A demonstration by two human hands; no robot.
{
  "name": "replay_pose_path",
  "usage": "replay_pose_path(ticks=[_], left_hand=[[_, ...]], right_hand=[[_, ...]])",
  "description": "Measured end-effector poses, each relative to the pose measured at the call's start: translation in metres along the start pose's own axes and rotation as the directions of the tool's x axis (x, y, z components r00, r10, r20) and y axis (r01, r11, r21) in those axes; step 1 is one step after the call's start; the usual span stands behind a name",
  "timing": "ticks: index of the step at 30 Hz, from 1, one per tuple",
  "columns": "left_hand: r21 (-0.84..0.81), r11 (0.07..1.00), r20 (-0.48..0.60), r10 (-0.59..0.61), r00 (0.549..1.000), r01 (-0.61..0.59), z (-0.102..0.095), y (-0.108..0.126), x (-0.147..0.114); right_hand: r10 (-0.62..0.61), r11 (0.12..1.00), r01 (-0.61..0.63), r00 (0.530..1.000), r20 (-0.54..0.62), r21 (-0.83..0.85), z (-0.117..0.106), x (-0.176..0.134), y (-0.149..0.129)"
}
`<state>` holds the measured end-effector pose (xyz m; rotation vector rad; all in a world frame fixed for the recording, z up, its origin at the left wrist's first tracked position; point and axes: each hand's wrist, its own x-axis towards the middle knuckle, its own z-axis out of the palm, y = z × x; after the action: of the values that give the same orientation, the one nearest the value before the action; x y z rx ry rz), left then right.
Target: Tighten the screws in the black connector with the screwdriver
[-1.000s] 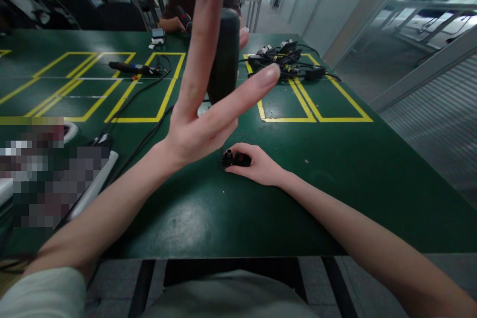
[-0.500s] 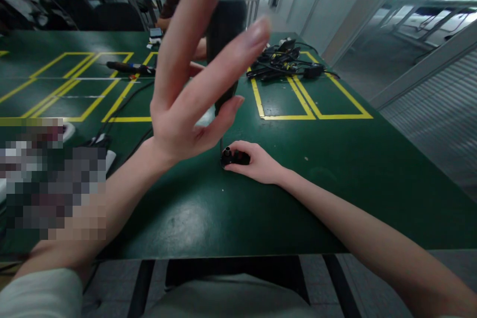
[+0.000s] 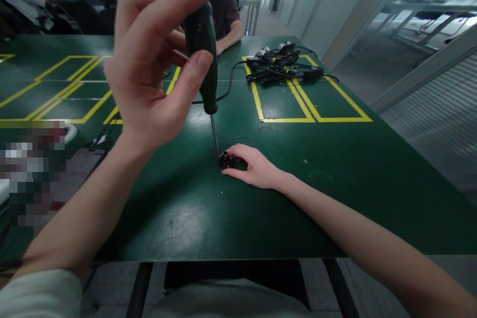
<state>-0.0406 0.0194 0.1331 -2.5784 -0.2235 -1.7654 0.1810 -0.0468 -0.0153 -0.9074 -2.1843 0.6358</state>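
My left hand (image 3: 147, 69) is raised over the table with its thumb and fingers closed around the dark handle of a screwdriver (image 3: 206, 67). The screwdriver stands nearly upright, its thin metal shaft leading down to a small black part (image 3: 225, 160) on the table. Whether the tip sits in a screw is too small to tell. My right hand (image 3: 257, 166) rests on the table and grips that black part from the right, thumb nearer me and fingers on the far side. A short hollow metal post sticks up from the part's left end.
A tangle of black cables (image 3: 285, 64) lies at the far right, across yellow tape outlines (image 3: 286, 120) on the green table (image 3: 335, 179). Opposite me sits a person (image 3: 227, 15), an arm on the table. Blurred items (image 3: 33, 169) lie at the left.
My left hand's outstretched fingers have curled in around the screwdriver handle, and the hand has shifted left. The handle now leans left at its top. My right hand has barely moved.
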Motion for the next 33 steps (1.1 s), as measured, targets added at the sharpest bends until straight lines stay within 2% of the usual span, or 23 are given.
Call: replay_pose_path(ticks=[1, 2, 5, 6, 8, 9, 10, 11, 13, 16, 18, 19, 20, 21, 23, 25, 27, 28, 30, 33], left_hand=[[0.078, 0.992, -0.012, -0.100, 0.995, 0.101, -0.001, 0.005, 0.003], [0.117, 0.983, -0.027, -0.139, 0.990, 0.142, -0.002, 0.010, 0.006], [0.162, 0.977, 0.042, -0.148, 0.988, 0.139, -0.001, 0.021, 0.019], [0.163, 0.984, 0.101, -0.087, 0.991, 0.069, 0.000, 0.021, 0.024], [0.178, 0.979, 0.084, -0.117, 0.990, 0.100, 0.003, 0.017, 0.033], [0.189, 0.981, 0.114, -0.066, 0.991, 0.044, 0.006, 0.014, 0.036], [0.203, 0.979, 0.104, 0.000, 0.995, -0.021, 0.008, 0.011, 0.037], [0.226, 0.973, 0.038, 0.040, 0.998, -0.048, 0.010, 0.007, 0.038], [0.263, 0.963, -0.031, 0.064, 0.997, -0.054, 0.016, 0.002, 0.037], [0.130, 0.989, -0.131, -0.055, 0.990, 0.072, 0.026, 0.003, 0.033], [-0.069, 0.980, -0.096, -0.194, 0.976, 0.187, 0.035, 0.010, 0.032], [-0.158, 0.967, -0.136, -0.223, 0.965, 0.201, 0.040, 0.014, 0.032], [-0.246, 0.945, -0.118, -0.250, 0.961, 0.216, 0.045, 0.018, 0.033], [-0.337, 0.912, -0.134, -0.291, 0.947, 0.233, 0.049, 0.023, 0.034], [-0.491, 0.824, -0.195, -0.421, 0.886, 0.283, 0.055, 0.029, 0.037], [-0.603, 0.705, -0.147, -0.559, 0.816, 0.374, 0.055, 0.032, 0.040], [-0.688, 0.604, -0.056, -0.597, 0.800, 0.402, 0.051, 0.030, 0.042], [-0.728, 0.557, 0.022, -0.565, 0.825, 0.400, 0.048, 0.029, 0.044], [-0.729, 0.506, 0.087, -0.599, 0.796, 0.461, 0.043, 0.027, 0.046], [-0.737, 0.446, 0.026, -0.732, 0.681, 0.508, 0.041, 0.030, 0.049]], right_hand=[[0.000, 1.000, 0.000, 1.000, 0.000, -0.005, 0.000, 0.000, 0.000], [0.004, 1.000, -0.004, 1.000, 0.001, -0.011, 0.001, 0.000, 0.001], [0.025, 0.999, -0.025, 1.000, 0.007, -0.029, 0.001, 0.000, 0.001], [0.030, 0.999, -0.030, 1.000, 0.007, -0.033, 0.001, 0.001, 0.001], [0.030, 0.999, -0.030, 1.000, 0.008, -0.036, 0.001, 0.001, 0.000], [0.029, 0.999, -0.028, 1.000, 0.009, -0.038, 0.001, 0.001, 0.000], [0.030, 0.999, -0.030, 0.999, 0.012, -0.041, 0.001, 0.001, 0.000], [0.033, 0.999, -0.033, 0.999, 0.016, -0.043, 0.000, 0.001, -0.001], [0.046, 0.998, -0.045, 0.999, 0.024, -0.042, 0.000, 0.001, -0.001], [0.042, 0.999, -0.041, 0.999, 0.026, -0.026, -0.001, 0.001, -0.001], [0.021, 1.000, -0.021, 1.000, 0.018, -0.014, 0.000, 0.001, -0.001], [0.013, 1.000, -0.013, 1.000, 0.015, -0.010, 0.000, 0.001, 0.000], [0.007, 1.000, -0.007, 1.000, 0.012, -0.009, 0.000, 0.001, 0.000], [0.002, 1.000, -0.002, 1.000, 0.011, -0.010, 0.000, 0.001, 0.000], [-0.001, 1.000, 0.001, 1.000, 0.012, -0.018, 0.000, 0.001, 0.000], [-0.011, 0.999, 0.012, 1.000, 0.016, -0.030, 0.000, 0.001, -0.001], [-0.028, 0.999, 0.028, 0.999, 0.016, -0.037, 0.000, 0.001, -0.002], [-0.035, 0.999, 0.035, 0.999, 0.015, -0.040, 0.000, 0.001, -0.002], [-0.038, 0.998, 0.039, 0.999, 0.016, -0.050, 0.000, 0.001, -0.003], [-0.042, 0.996, 0.043, 0.999, 0.019, -0.082, 0.000, 0.002, -0.005]])
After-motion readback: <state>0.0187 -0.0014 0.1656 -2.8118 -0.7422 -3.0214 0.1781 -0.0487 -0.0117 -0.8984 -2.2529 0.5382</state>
